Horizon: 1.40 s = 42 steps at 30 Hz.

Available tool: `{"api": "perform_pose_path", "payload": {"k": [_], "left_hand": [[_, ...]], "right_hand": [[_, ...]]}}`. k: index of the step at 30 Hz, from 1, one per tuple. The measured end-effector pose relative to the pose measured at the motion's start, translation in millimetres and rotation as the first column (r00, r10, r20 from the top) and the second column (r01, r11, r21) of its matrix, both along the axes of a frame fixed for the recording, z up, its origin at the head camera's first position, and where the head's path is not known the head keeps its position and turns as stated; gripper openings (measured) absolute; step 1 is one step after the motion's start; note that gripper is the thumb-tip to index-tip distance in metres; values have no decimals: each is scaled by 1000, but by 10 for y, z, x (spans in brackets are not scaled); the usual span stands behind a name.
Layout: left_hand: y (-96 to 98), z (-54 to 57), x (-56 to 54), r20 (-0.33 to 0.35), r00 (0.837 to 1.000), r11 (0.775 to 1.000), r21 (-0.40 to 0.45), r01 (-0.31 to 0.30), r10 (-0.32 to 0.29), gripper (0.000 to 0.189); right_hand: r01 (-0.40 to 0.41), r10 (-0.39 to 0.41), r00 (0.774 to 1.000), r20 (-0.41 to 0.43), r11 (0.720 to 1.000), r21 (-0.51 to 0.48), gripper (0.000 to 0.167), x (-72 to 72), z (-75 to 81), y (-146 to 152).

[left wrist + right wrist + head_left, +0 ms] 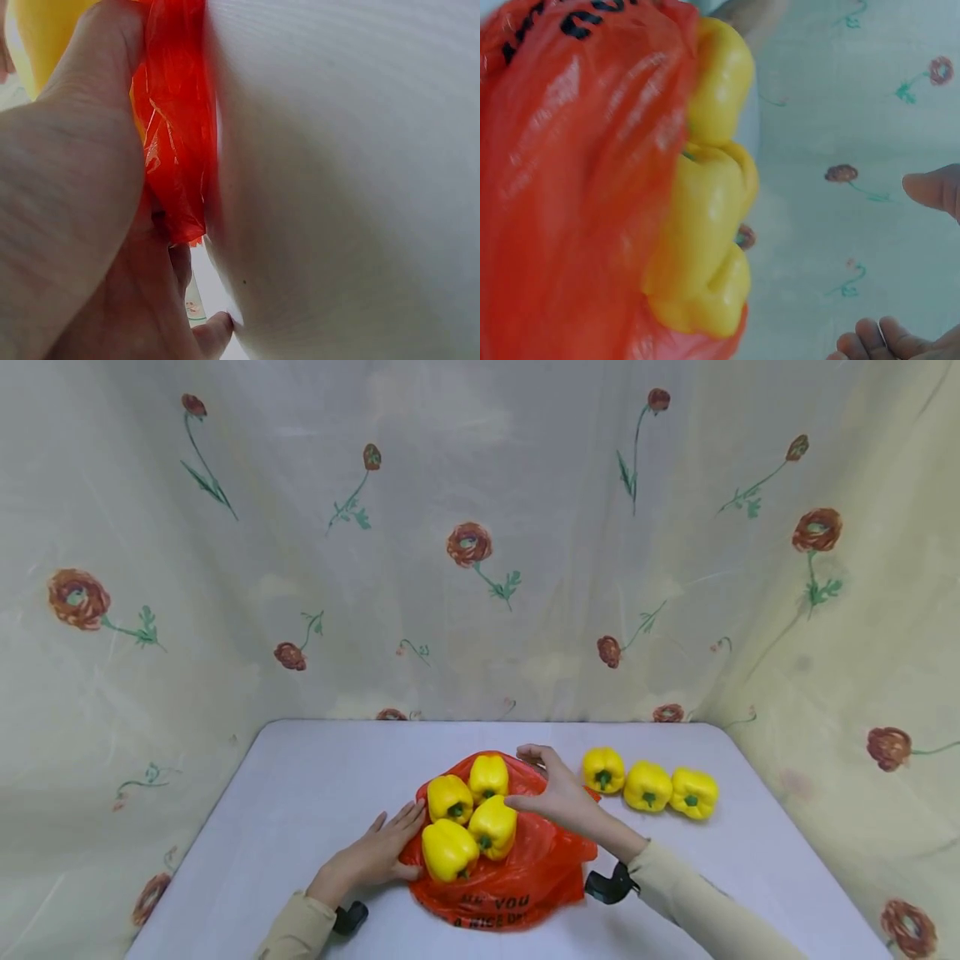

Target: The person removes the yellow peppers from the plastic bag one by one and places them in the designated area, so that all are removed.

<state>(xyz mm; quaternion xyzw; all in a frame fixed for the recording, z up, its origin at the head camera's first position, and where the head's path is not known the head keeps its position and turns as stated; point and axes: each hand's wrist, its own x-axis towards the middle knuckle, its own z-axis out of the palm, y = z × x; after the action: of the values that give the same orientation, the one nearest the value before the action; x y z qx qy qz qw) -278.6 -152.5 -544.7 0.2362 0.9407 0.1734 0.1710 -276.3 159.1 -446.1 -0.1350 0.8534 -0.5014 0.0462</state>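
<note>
Several yellow bell peppers [449,851] sit clustered on a crumpled red plastic bag [536,877] with black print; whether they lie inside its mouth or on top, I cannot tell. Against the bag's left edge rests my left hand [378,852], fingers spread and fairly straight. The left wrist view shows its thumb against the red plastic [176,120]. Over the bag's upper right side is my right hand [558,793], thumb and fingers wide apart with nothing between them. In the right wrist view its thumb [934,187] stands apart from the peppers [705,217].
Three more yellow bell peppers [648,786] stand in a row on the white table [322,777], right of the bag. A flower-patterned curtain [480,627] surrounds the table's back and sides. Each wrist carries a black strapped device [611,883].
</note>
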Motion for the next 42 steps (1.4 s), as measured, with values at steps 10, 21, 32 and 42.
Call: {"api": "perform_pose_path", "payload": {"k": [10, 21, 32, 42], "left_hand": [[-11, -10, 6, -34, 999, 1000, 14, 19, -19, 92], [0, 35, 36, -36, 999, 1000, 4, 25, -24, 91], [-5, -8, 4, -33, 999, 1000, -3, 18, -18, 91], [-9, 10, 8, -24, 1000, 1000, 4, 16, -16, 92]], "right_hand": [[34, -36, 998, 44, 999, 37, 80, 48, -153, -159], [23, -24, 999, 41, 999, 40, 82, 58, -282, -213], [35, -42, 996, 81, 996, 77, 84, 46, -412, -236], [48, -63, 990, 127, 993, 112, 87, -12, -460, -252]]}}
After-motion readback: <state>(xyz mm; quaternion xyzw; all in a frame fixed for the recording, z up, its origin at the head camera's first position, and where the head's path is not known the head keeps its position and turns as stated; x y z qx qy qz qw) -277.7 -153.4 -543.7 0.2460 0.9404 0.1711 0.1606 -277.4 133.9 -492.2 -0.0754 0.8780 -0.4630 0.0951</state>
